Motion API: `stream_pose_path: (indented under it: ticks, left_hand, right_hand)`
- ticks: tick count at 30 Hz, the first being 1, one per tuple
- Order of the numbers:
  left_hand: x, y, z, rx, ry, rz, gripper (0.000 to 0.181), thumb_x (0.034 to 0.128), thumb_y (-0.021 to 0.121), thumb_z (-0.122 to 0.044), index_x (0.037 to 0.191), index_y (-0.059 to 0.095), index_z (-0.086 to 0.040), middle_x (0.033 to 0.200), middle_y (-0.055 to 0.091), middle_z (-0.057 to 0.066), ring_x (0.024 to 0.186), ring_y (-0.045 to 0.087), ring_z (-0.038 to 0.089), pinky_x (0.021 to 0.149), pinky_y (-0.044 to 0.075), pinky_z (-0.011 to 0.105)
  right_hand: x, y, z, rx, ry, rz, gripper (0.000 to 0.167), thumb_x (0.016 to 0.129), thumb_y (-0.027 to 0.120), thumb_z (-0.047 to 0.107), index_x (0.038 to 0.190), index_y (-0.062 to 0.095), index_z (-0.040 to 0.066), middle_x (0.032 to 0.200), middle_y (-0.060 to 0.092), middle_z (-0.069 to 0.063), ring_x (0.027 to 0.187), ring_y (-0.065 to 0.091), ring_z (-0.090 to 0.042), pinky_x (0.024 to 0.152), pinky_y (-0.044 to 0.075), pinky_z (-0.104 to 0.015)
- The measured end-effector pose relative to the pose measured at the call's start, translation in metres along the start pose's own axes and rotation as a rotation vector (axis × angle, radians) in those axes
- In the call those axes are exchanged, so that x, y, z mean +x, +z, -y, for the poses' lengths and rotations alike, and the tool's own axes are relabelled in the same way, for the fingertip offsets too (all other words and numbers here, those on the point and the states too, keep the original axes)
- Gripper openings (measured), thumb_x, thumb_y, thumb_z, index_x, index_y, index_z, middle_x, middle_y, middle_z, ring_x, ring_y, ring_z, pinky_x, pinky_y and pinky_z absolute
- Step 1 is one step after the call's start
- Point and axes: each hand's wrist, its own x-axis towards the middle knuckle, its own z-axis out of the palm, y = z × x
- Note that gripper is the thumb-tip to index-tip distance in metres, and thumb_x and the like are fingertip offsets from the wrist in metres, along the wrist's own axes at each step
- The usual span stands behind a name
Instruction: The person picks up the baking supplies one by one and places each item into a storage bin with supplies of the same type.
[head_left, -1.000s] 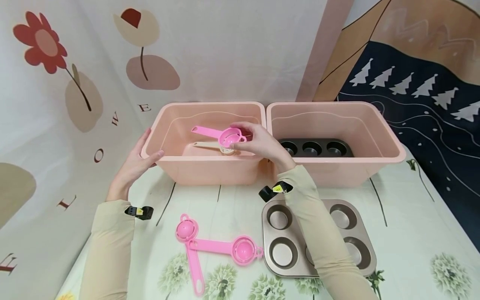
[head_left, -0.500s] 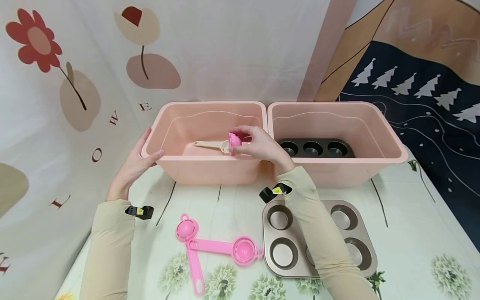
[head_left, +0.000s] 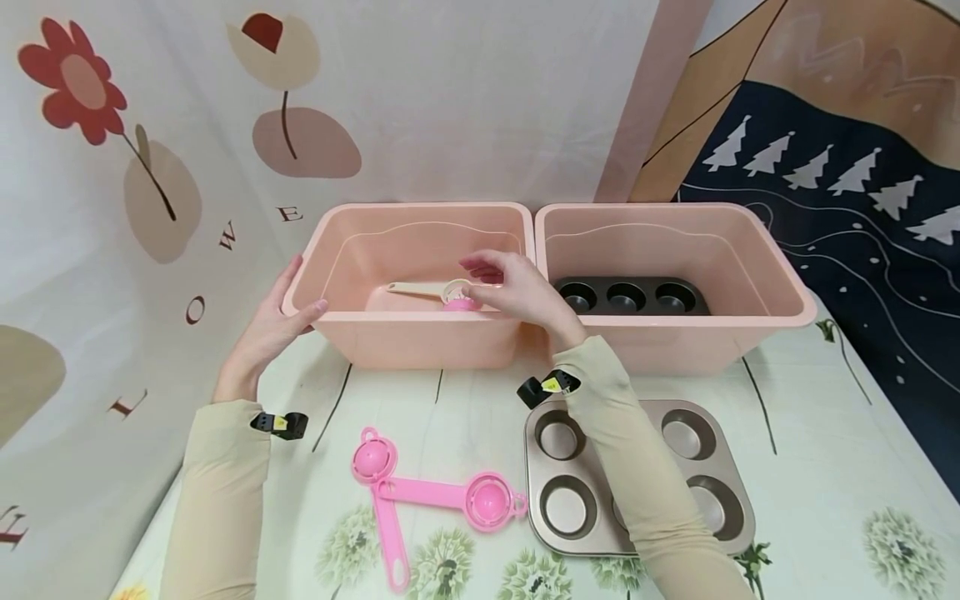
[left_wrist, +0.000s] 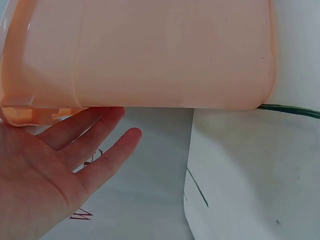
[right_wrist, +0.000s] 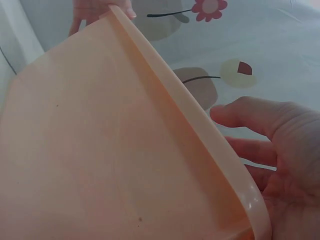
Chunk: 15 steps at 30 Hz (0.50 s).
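Observation:
My left hand [head_left: 264, 335] rests at the left end of the left pink bin [head_left: 405, 342], its straight fingers touching the outside and the thumb by the front corner of the rim. Inside that bin, my right hand [head_left: 517, 287] hovers with thumb and fingers apart, holding nothing. A pink egg separator [head_left: 461, 305] shows just below the thumb; the front wall hides most of it. Beside it lies a beige long-handled scoop-like tool [head_left: 415, 288], its round end partly covered. In the right wrist view, the bin wall [right_wrist: 100, 130] hides what is inside.
The right bin [head_left: 675, 342] holds a dark muffin pan [head_left: 641, 296]. A grey muffin pan [head_left: 540, 508] lies on the table, partly under the right forearm. Two pink egg separators, one upright [head_left: 388, 537] and one crosswise [head_left: 489, 502], lie overlapping in front of the left bin.
The pink egg separator tipped in my right hand, then dropped from its fingers into the left bin. The right fingers have spread. My left hand has stayed in place.

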Motion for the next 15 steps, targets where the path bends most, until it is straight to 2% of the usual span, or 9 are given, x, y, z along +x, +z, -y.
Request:
stream_pose_path:
  ticks: [7, 15]
  left_hand:
    - [0.0001, -0.0001, 0.0010, -0.002, 0.018, -0.003, 0.083, 0.0961, 0.059, -0.019, 0.157, 0.003, -0.023, 0.151, 0.023, 0.025, 0.115, 0.045, 0.016, 0.077, 0.049, 0.017]
    - [-0.0011, 0.0004, 0.0002, 0.002, 0.006, -0.009, 0.083, 0.0957, 0.059, -0.019, 0.157, 0.004, -0.025, 0.150, 0.024, 0.025, 0.115, 0.046, 0.015, 0.077, 0.049, 0.017]
  right_hand:
    - [0.0000, -0.0004, -0.0013, 0.035, -0.004, -0.014, 0.035, 0.088, 0.065, 0.007, 0.121, 0.061, -0.004, 0.117, 0.063, -0.013, 0.106, 0.060, -0.022, 0.094, 0.046, -0.028]
    - [-0.0045, -0.0008, 0.0016, 0.102, -0.015, -0.019, 0.031, 0.090, 0.063, 0.004, 0.119, 0.062, -0.005, 0.114, 0.064, -0.013, 0.104, 0.060, -0.020, 0.093, 0.047, -0.029]
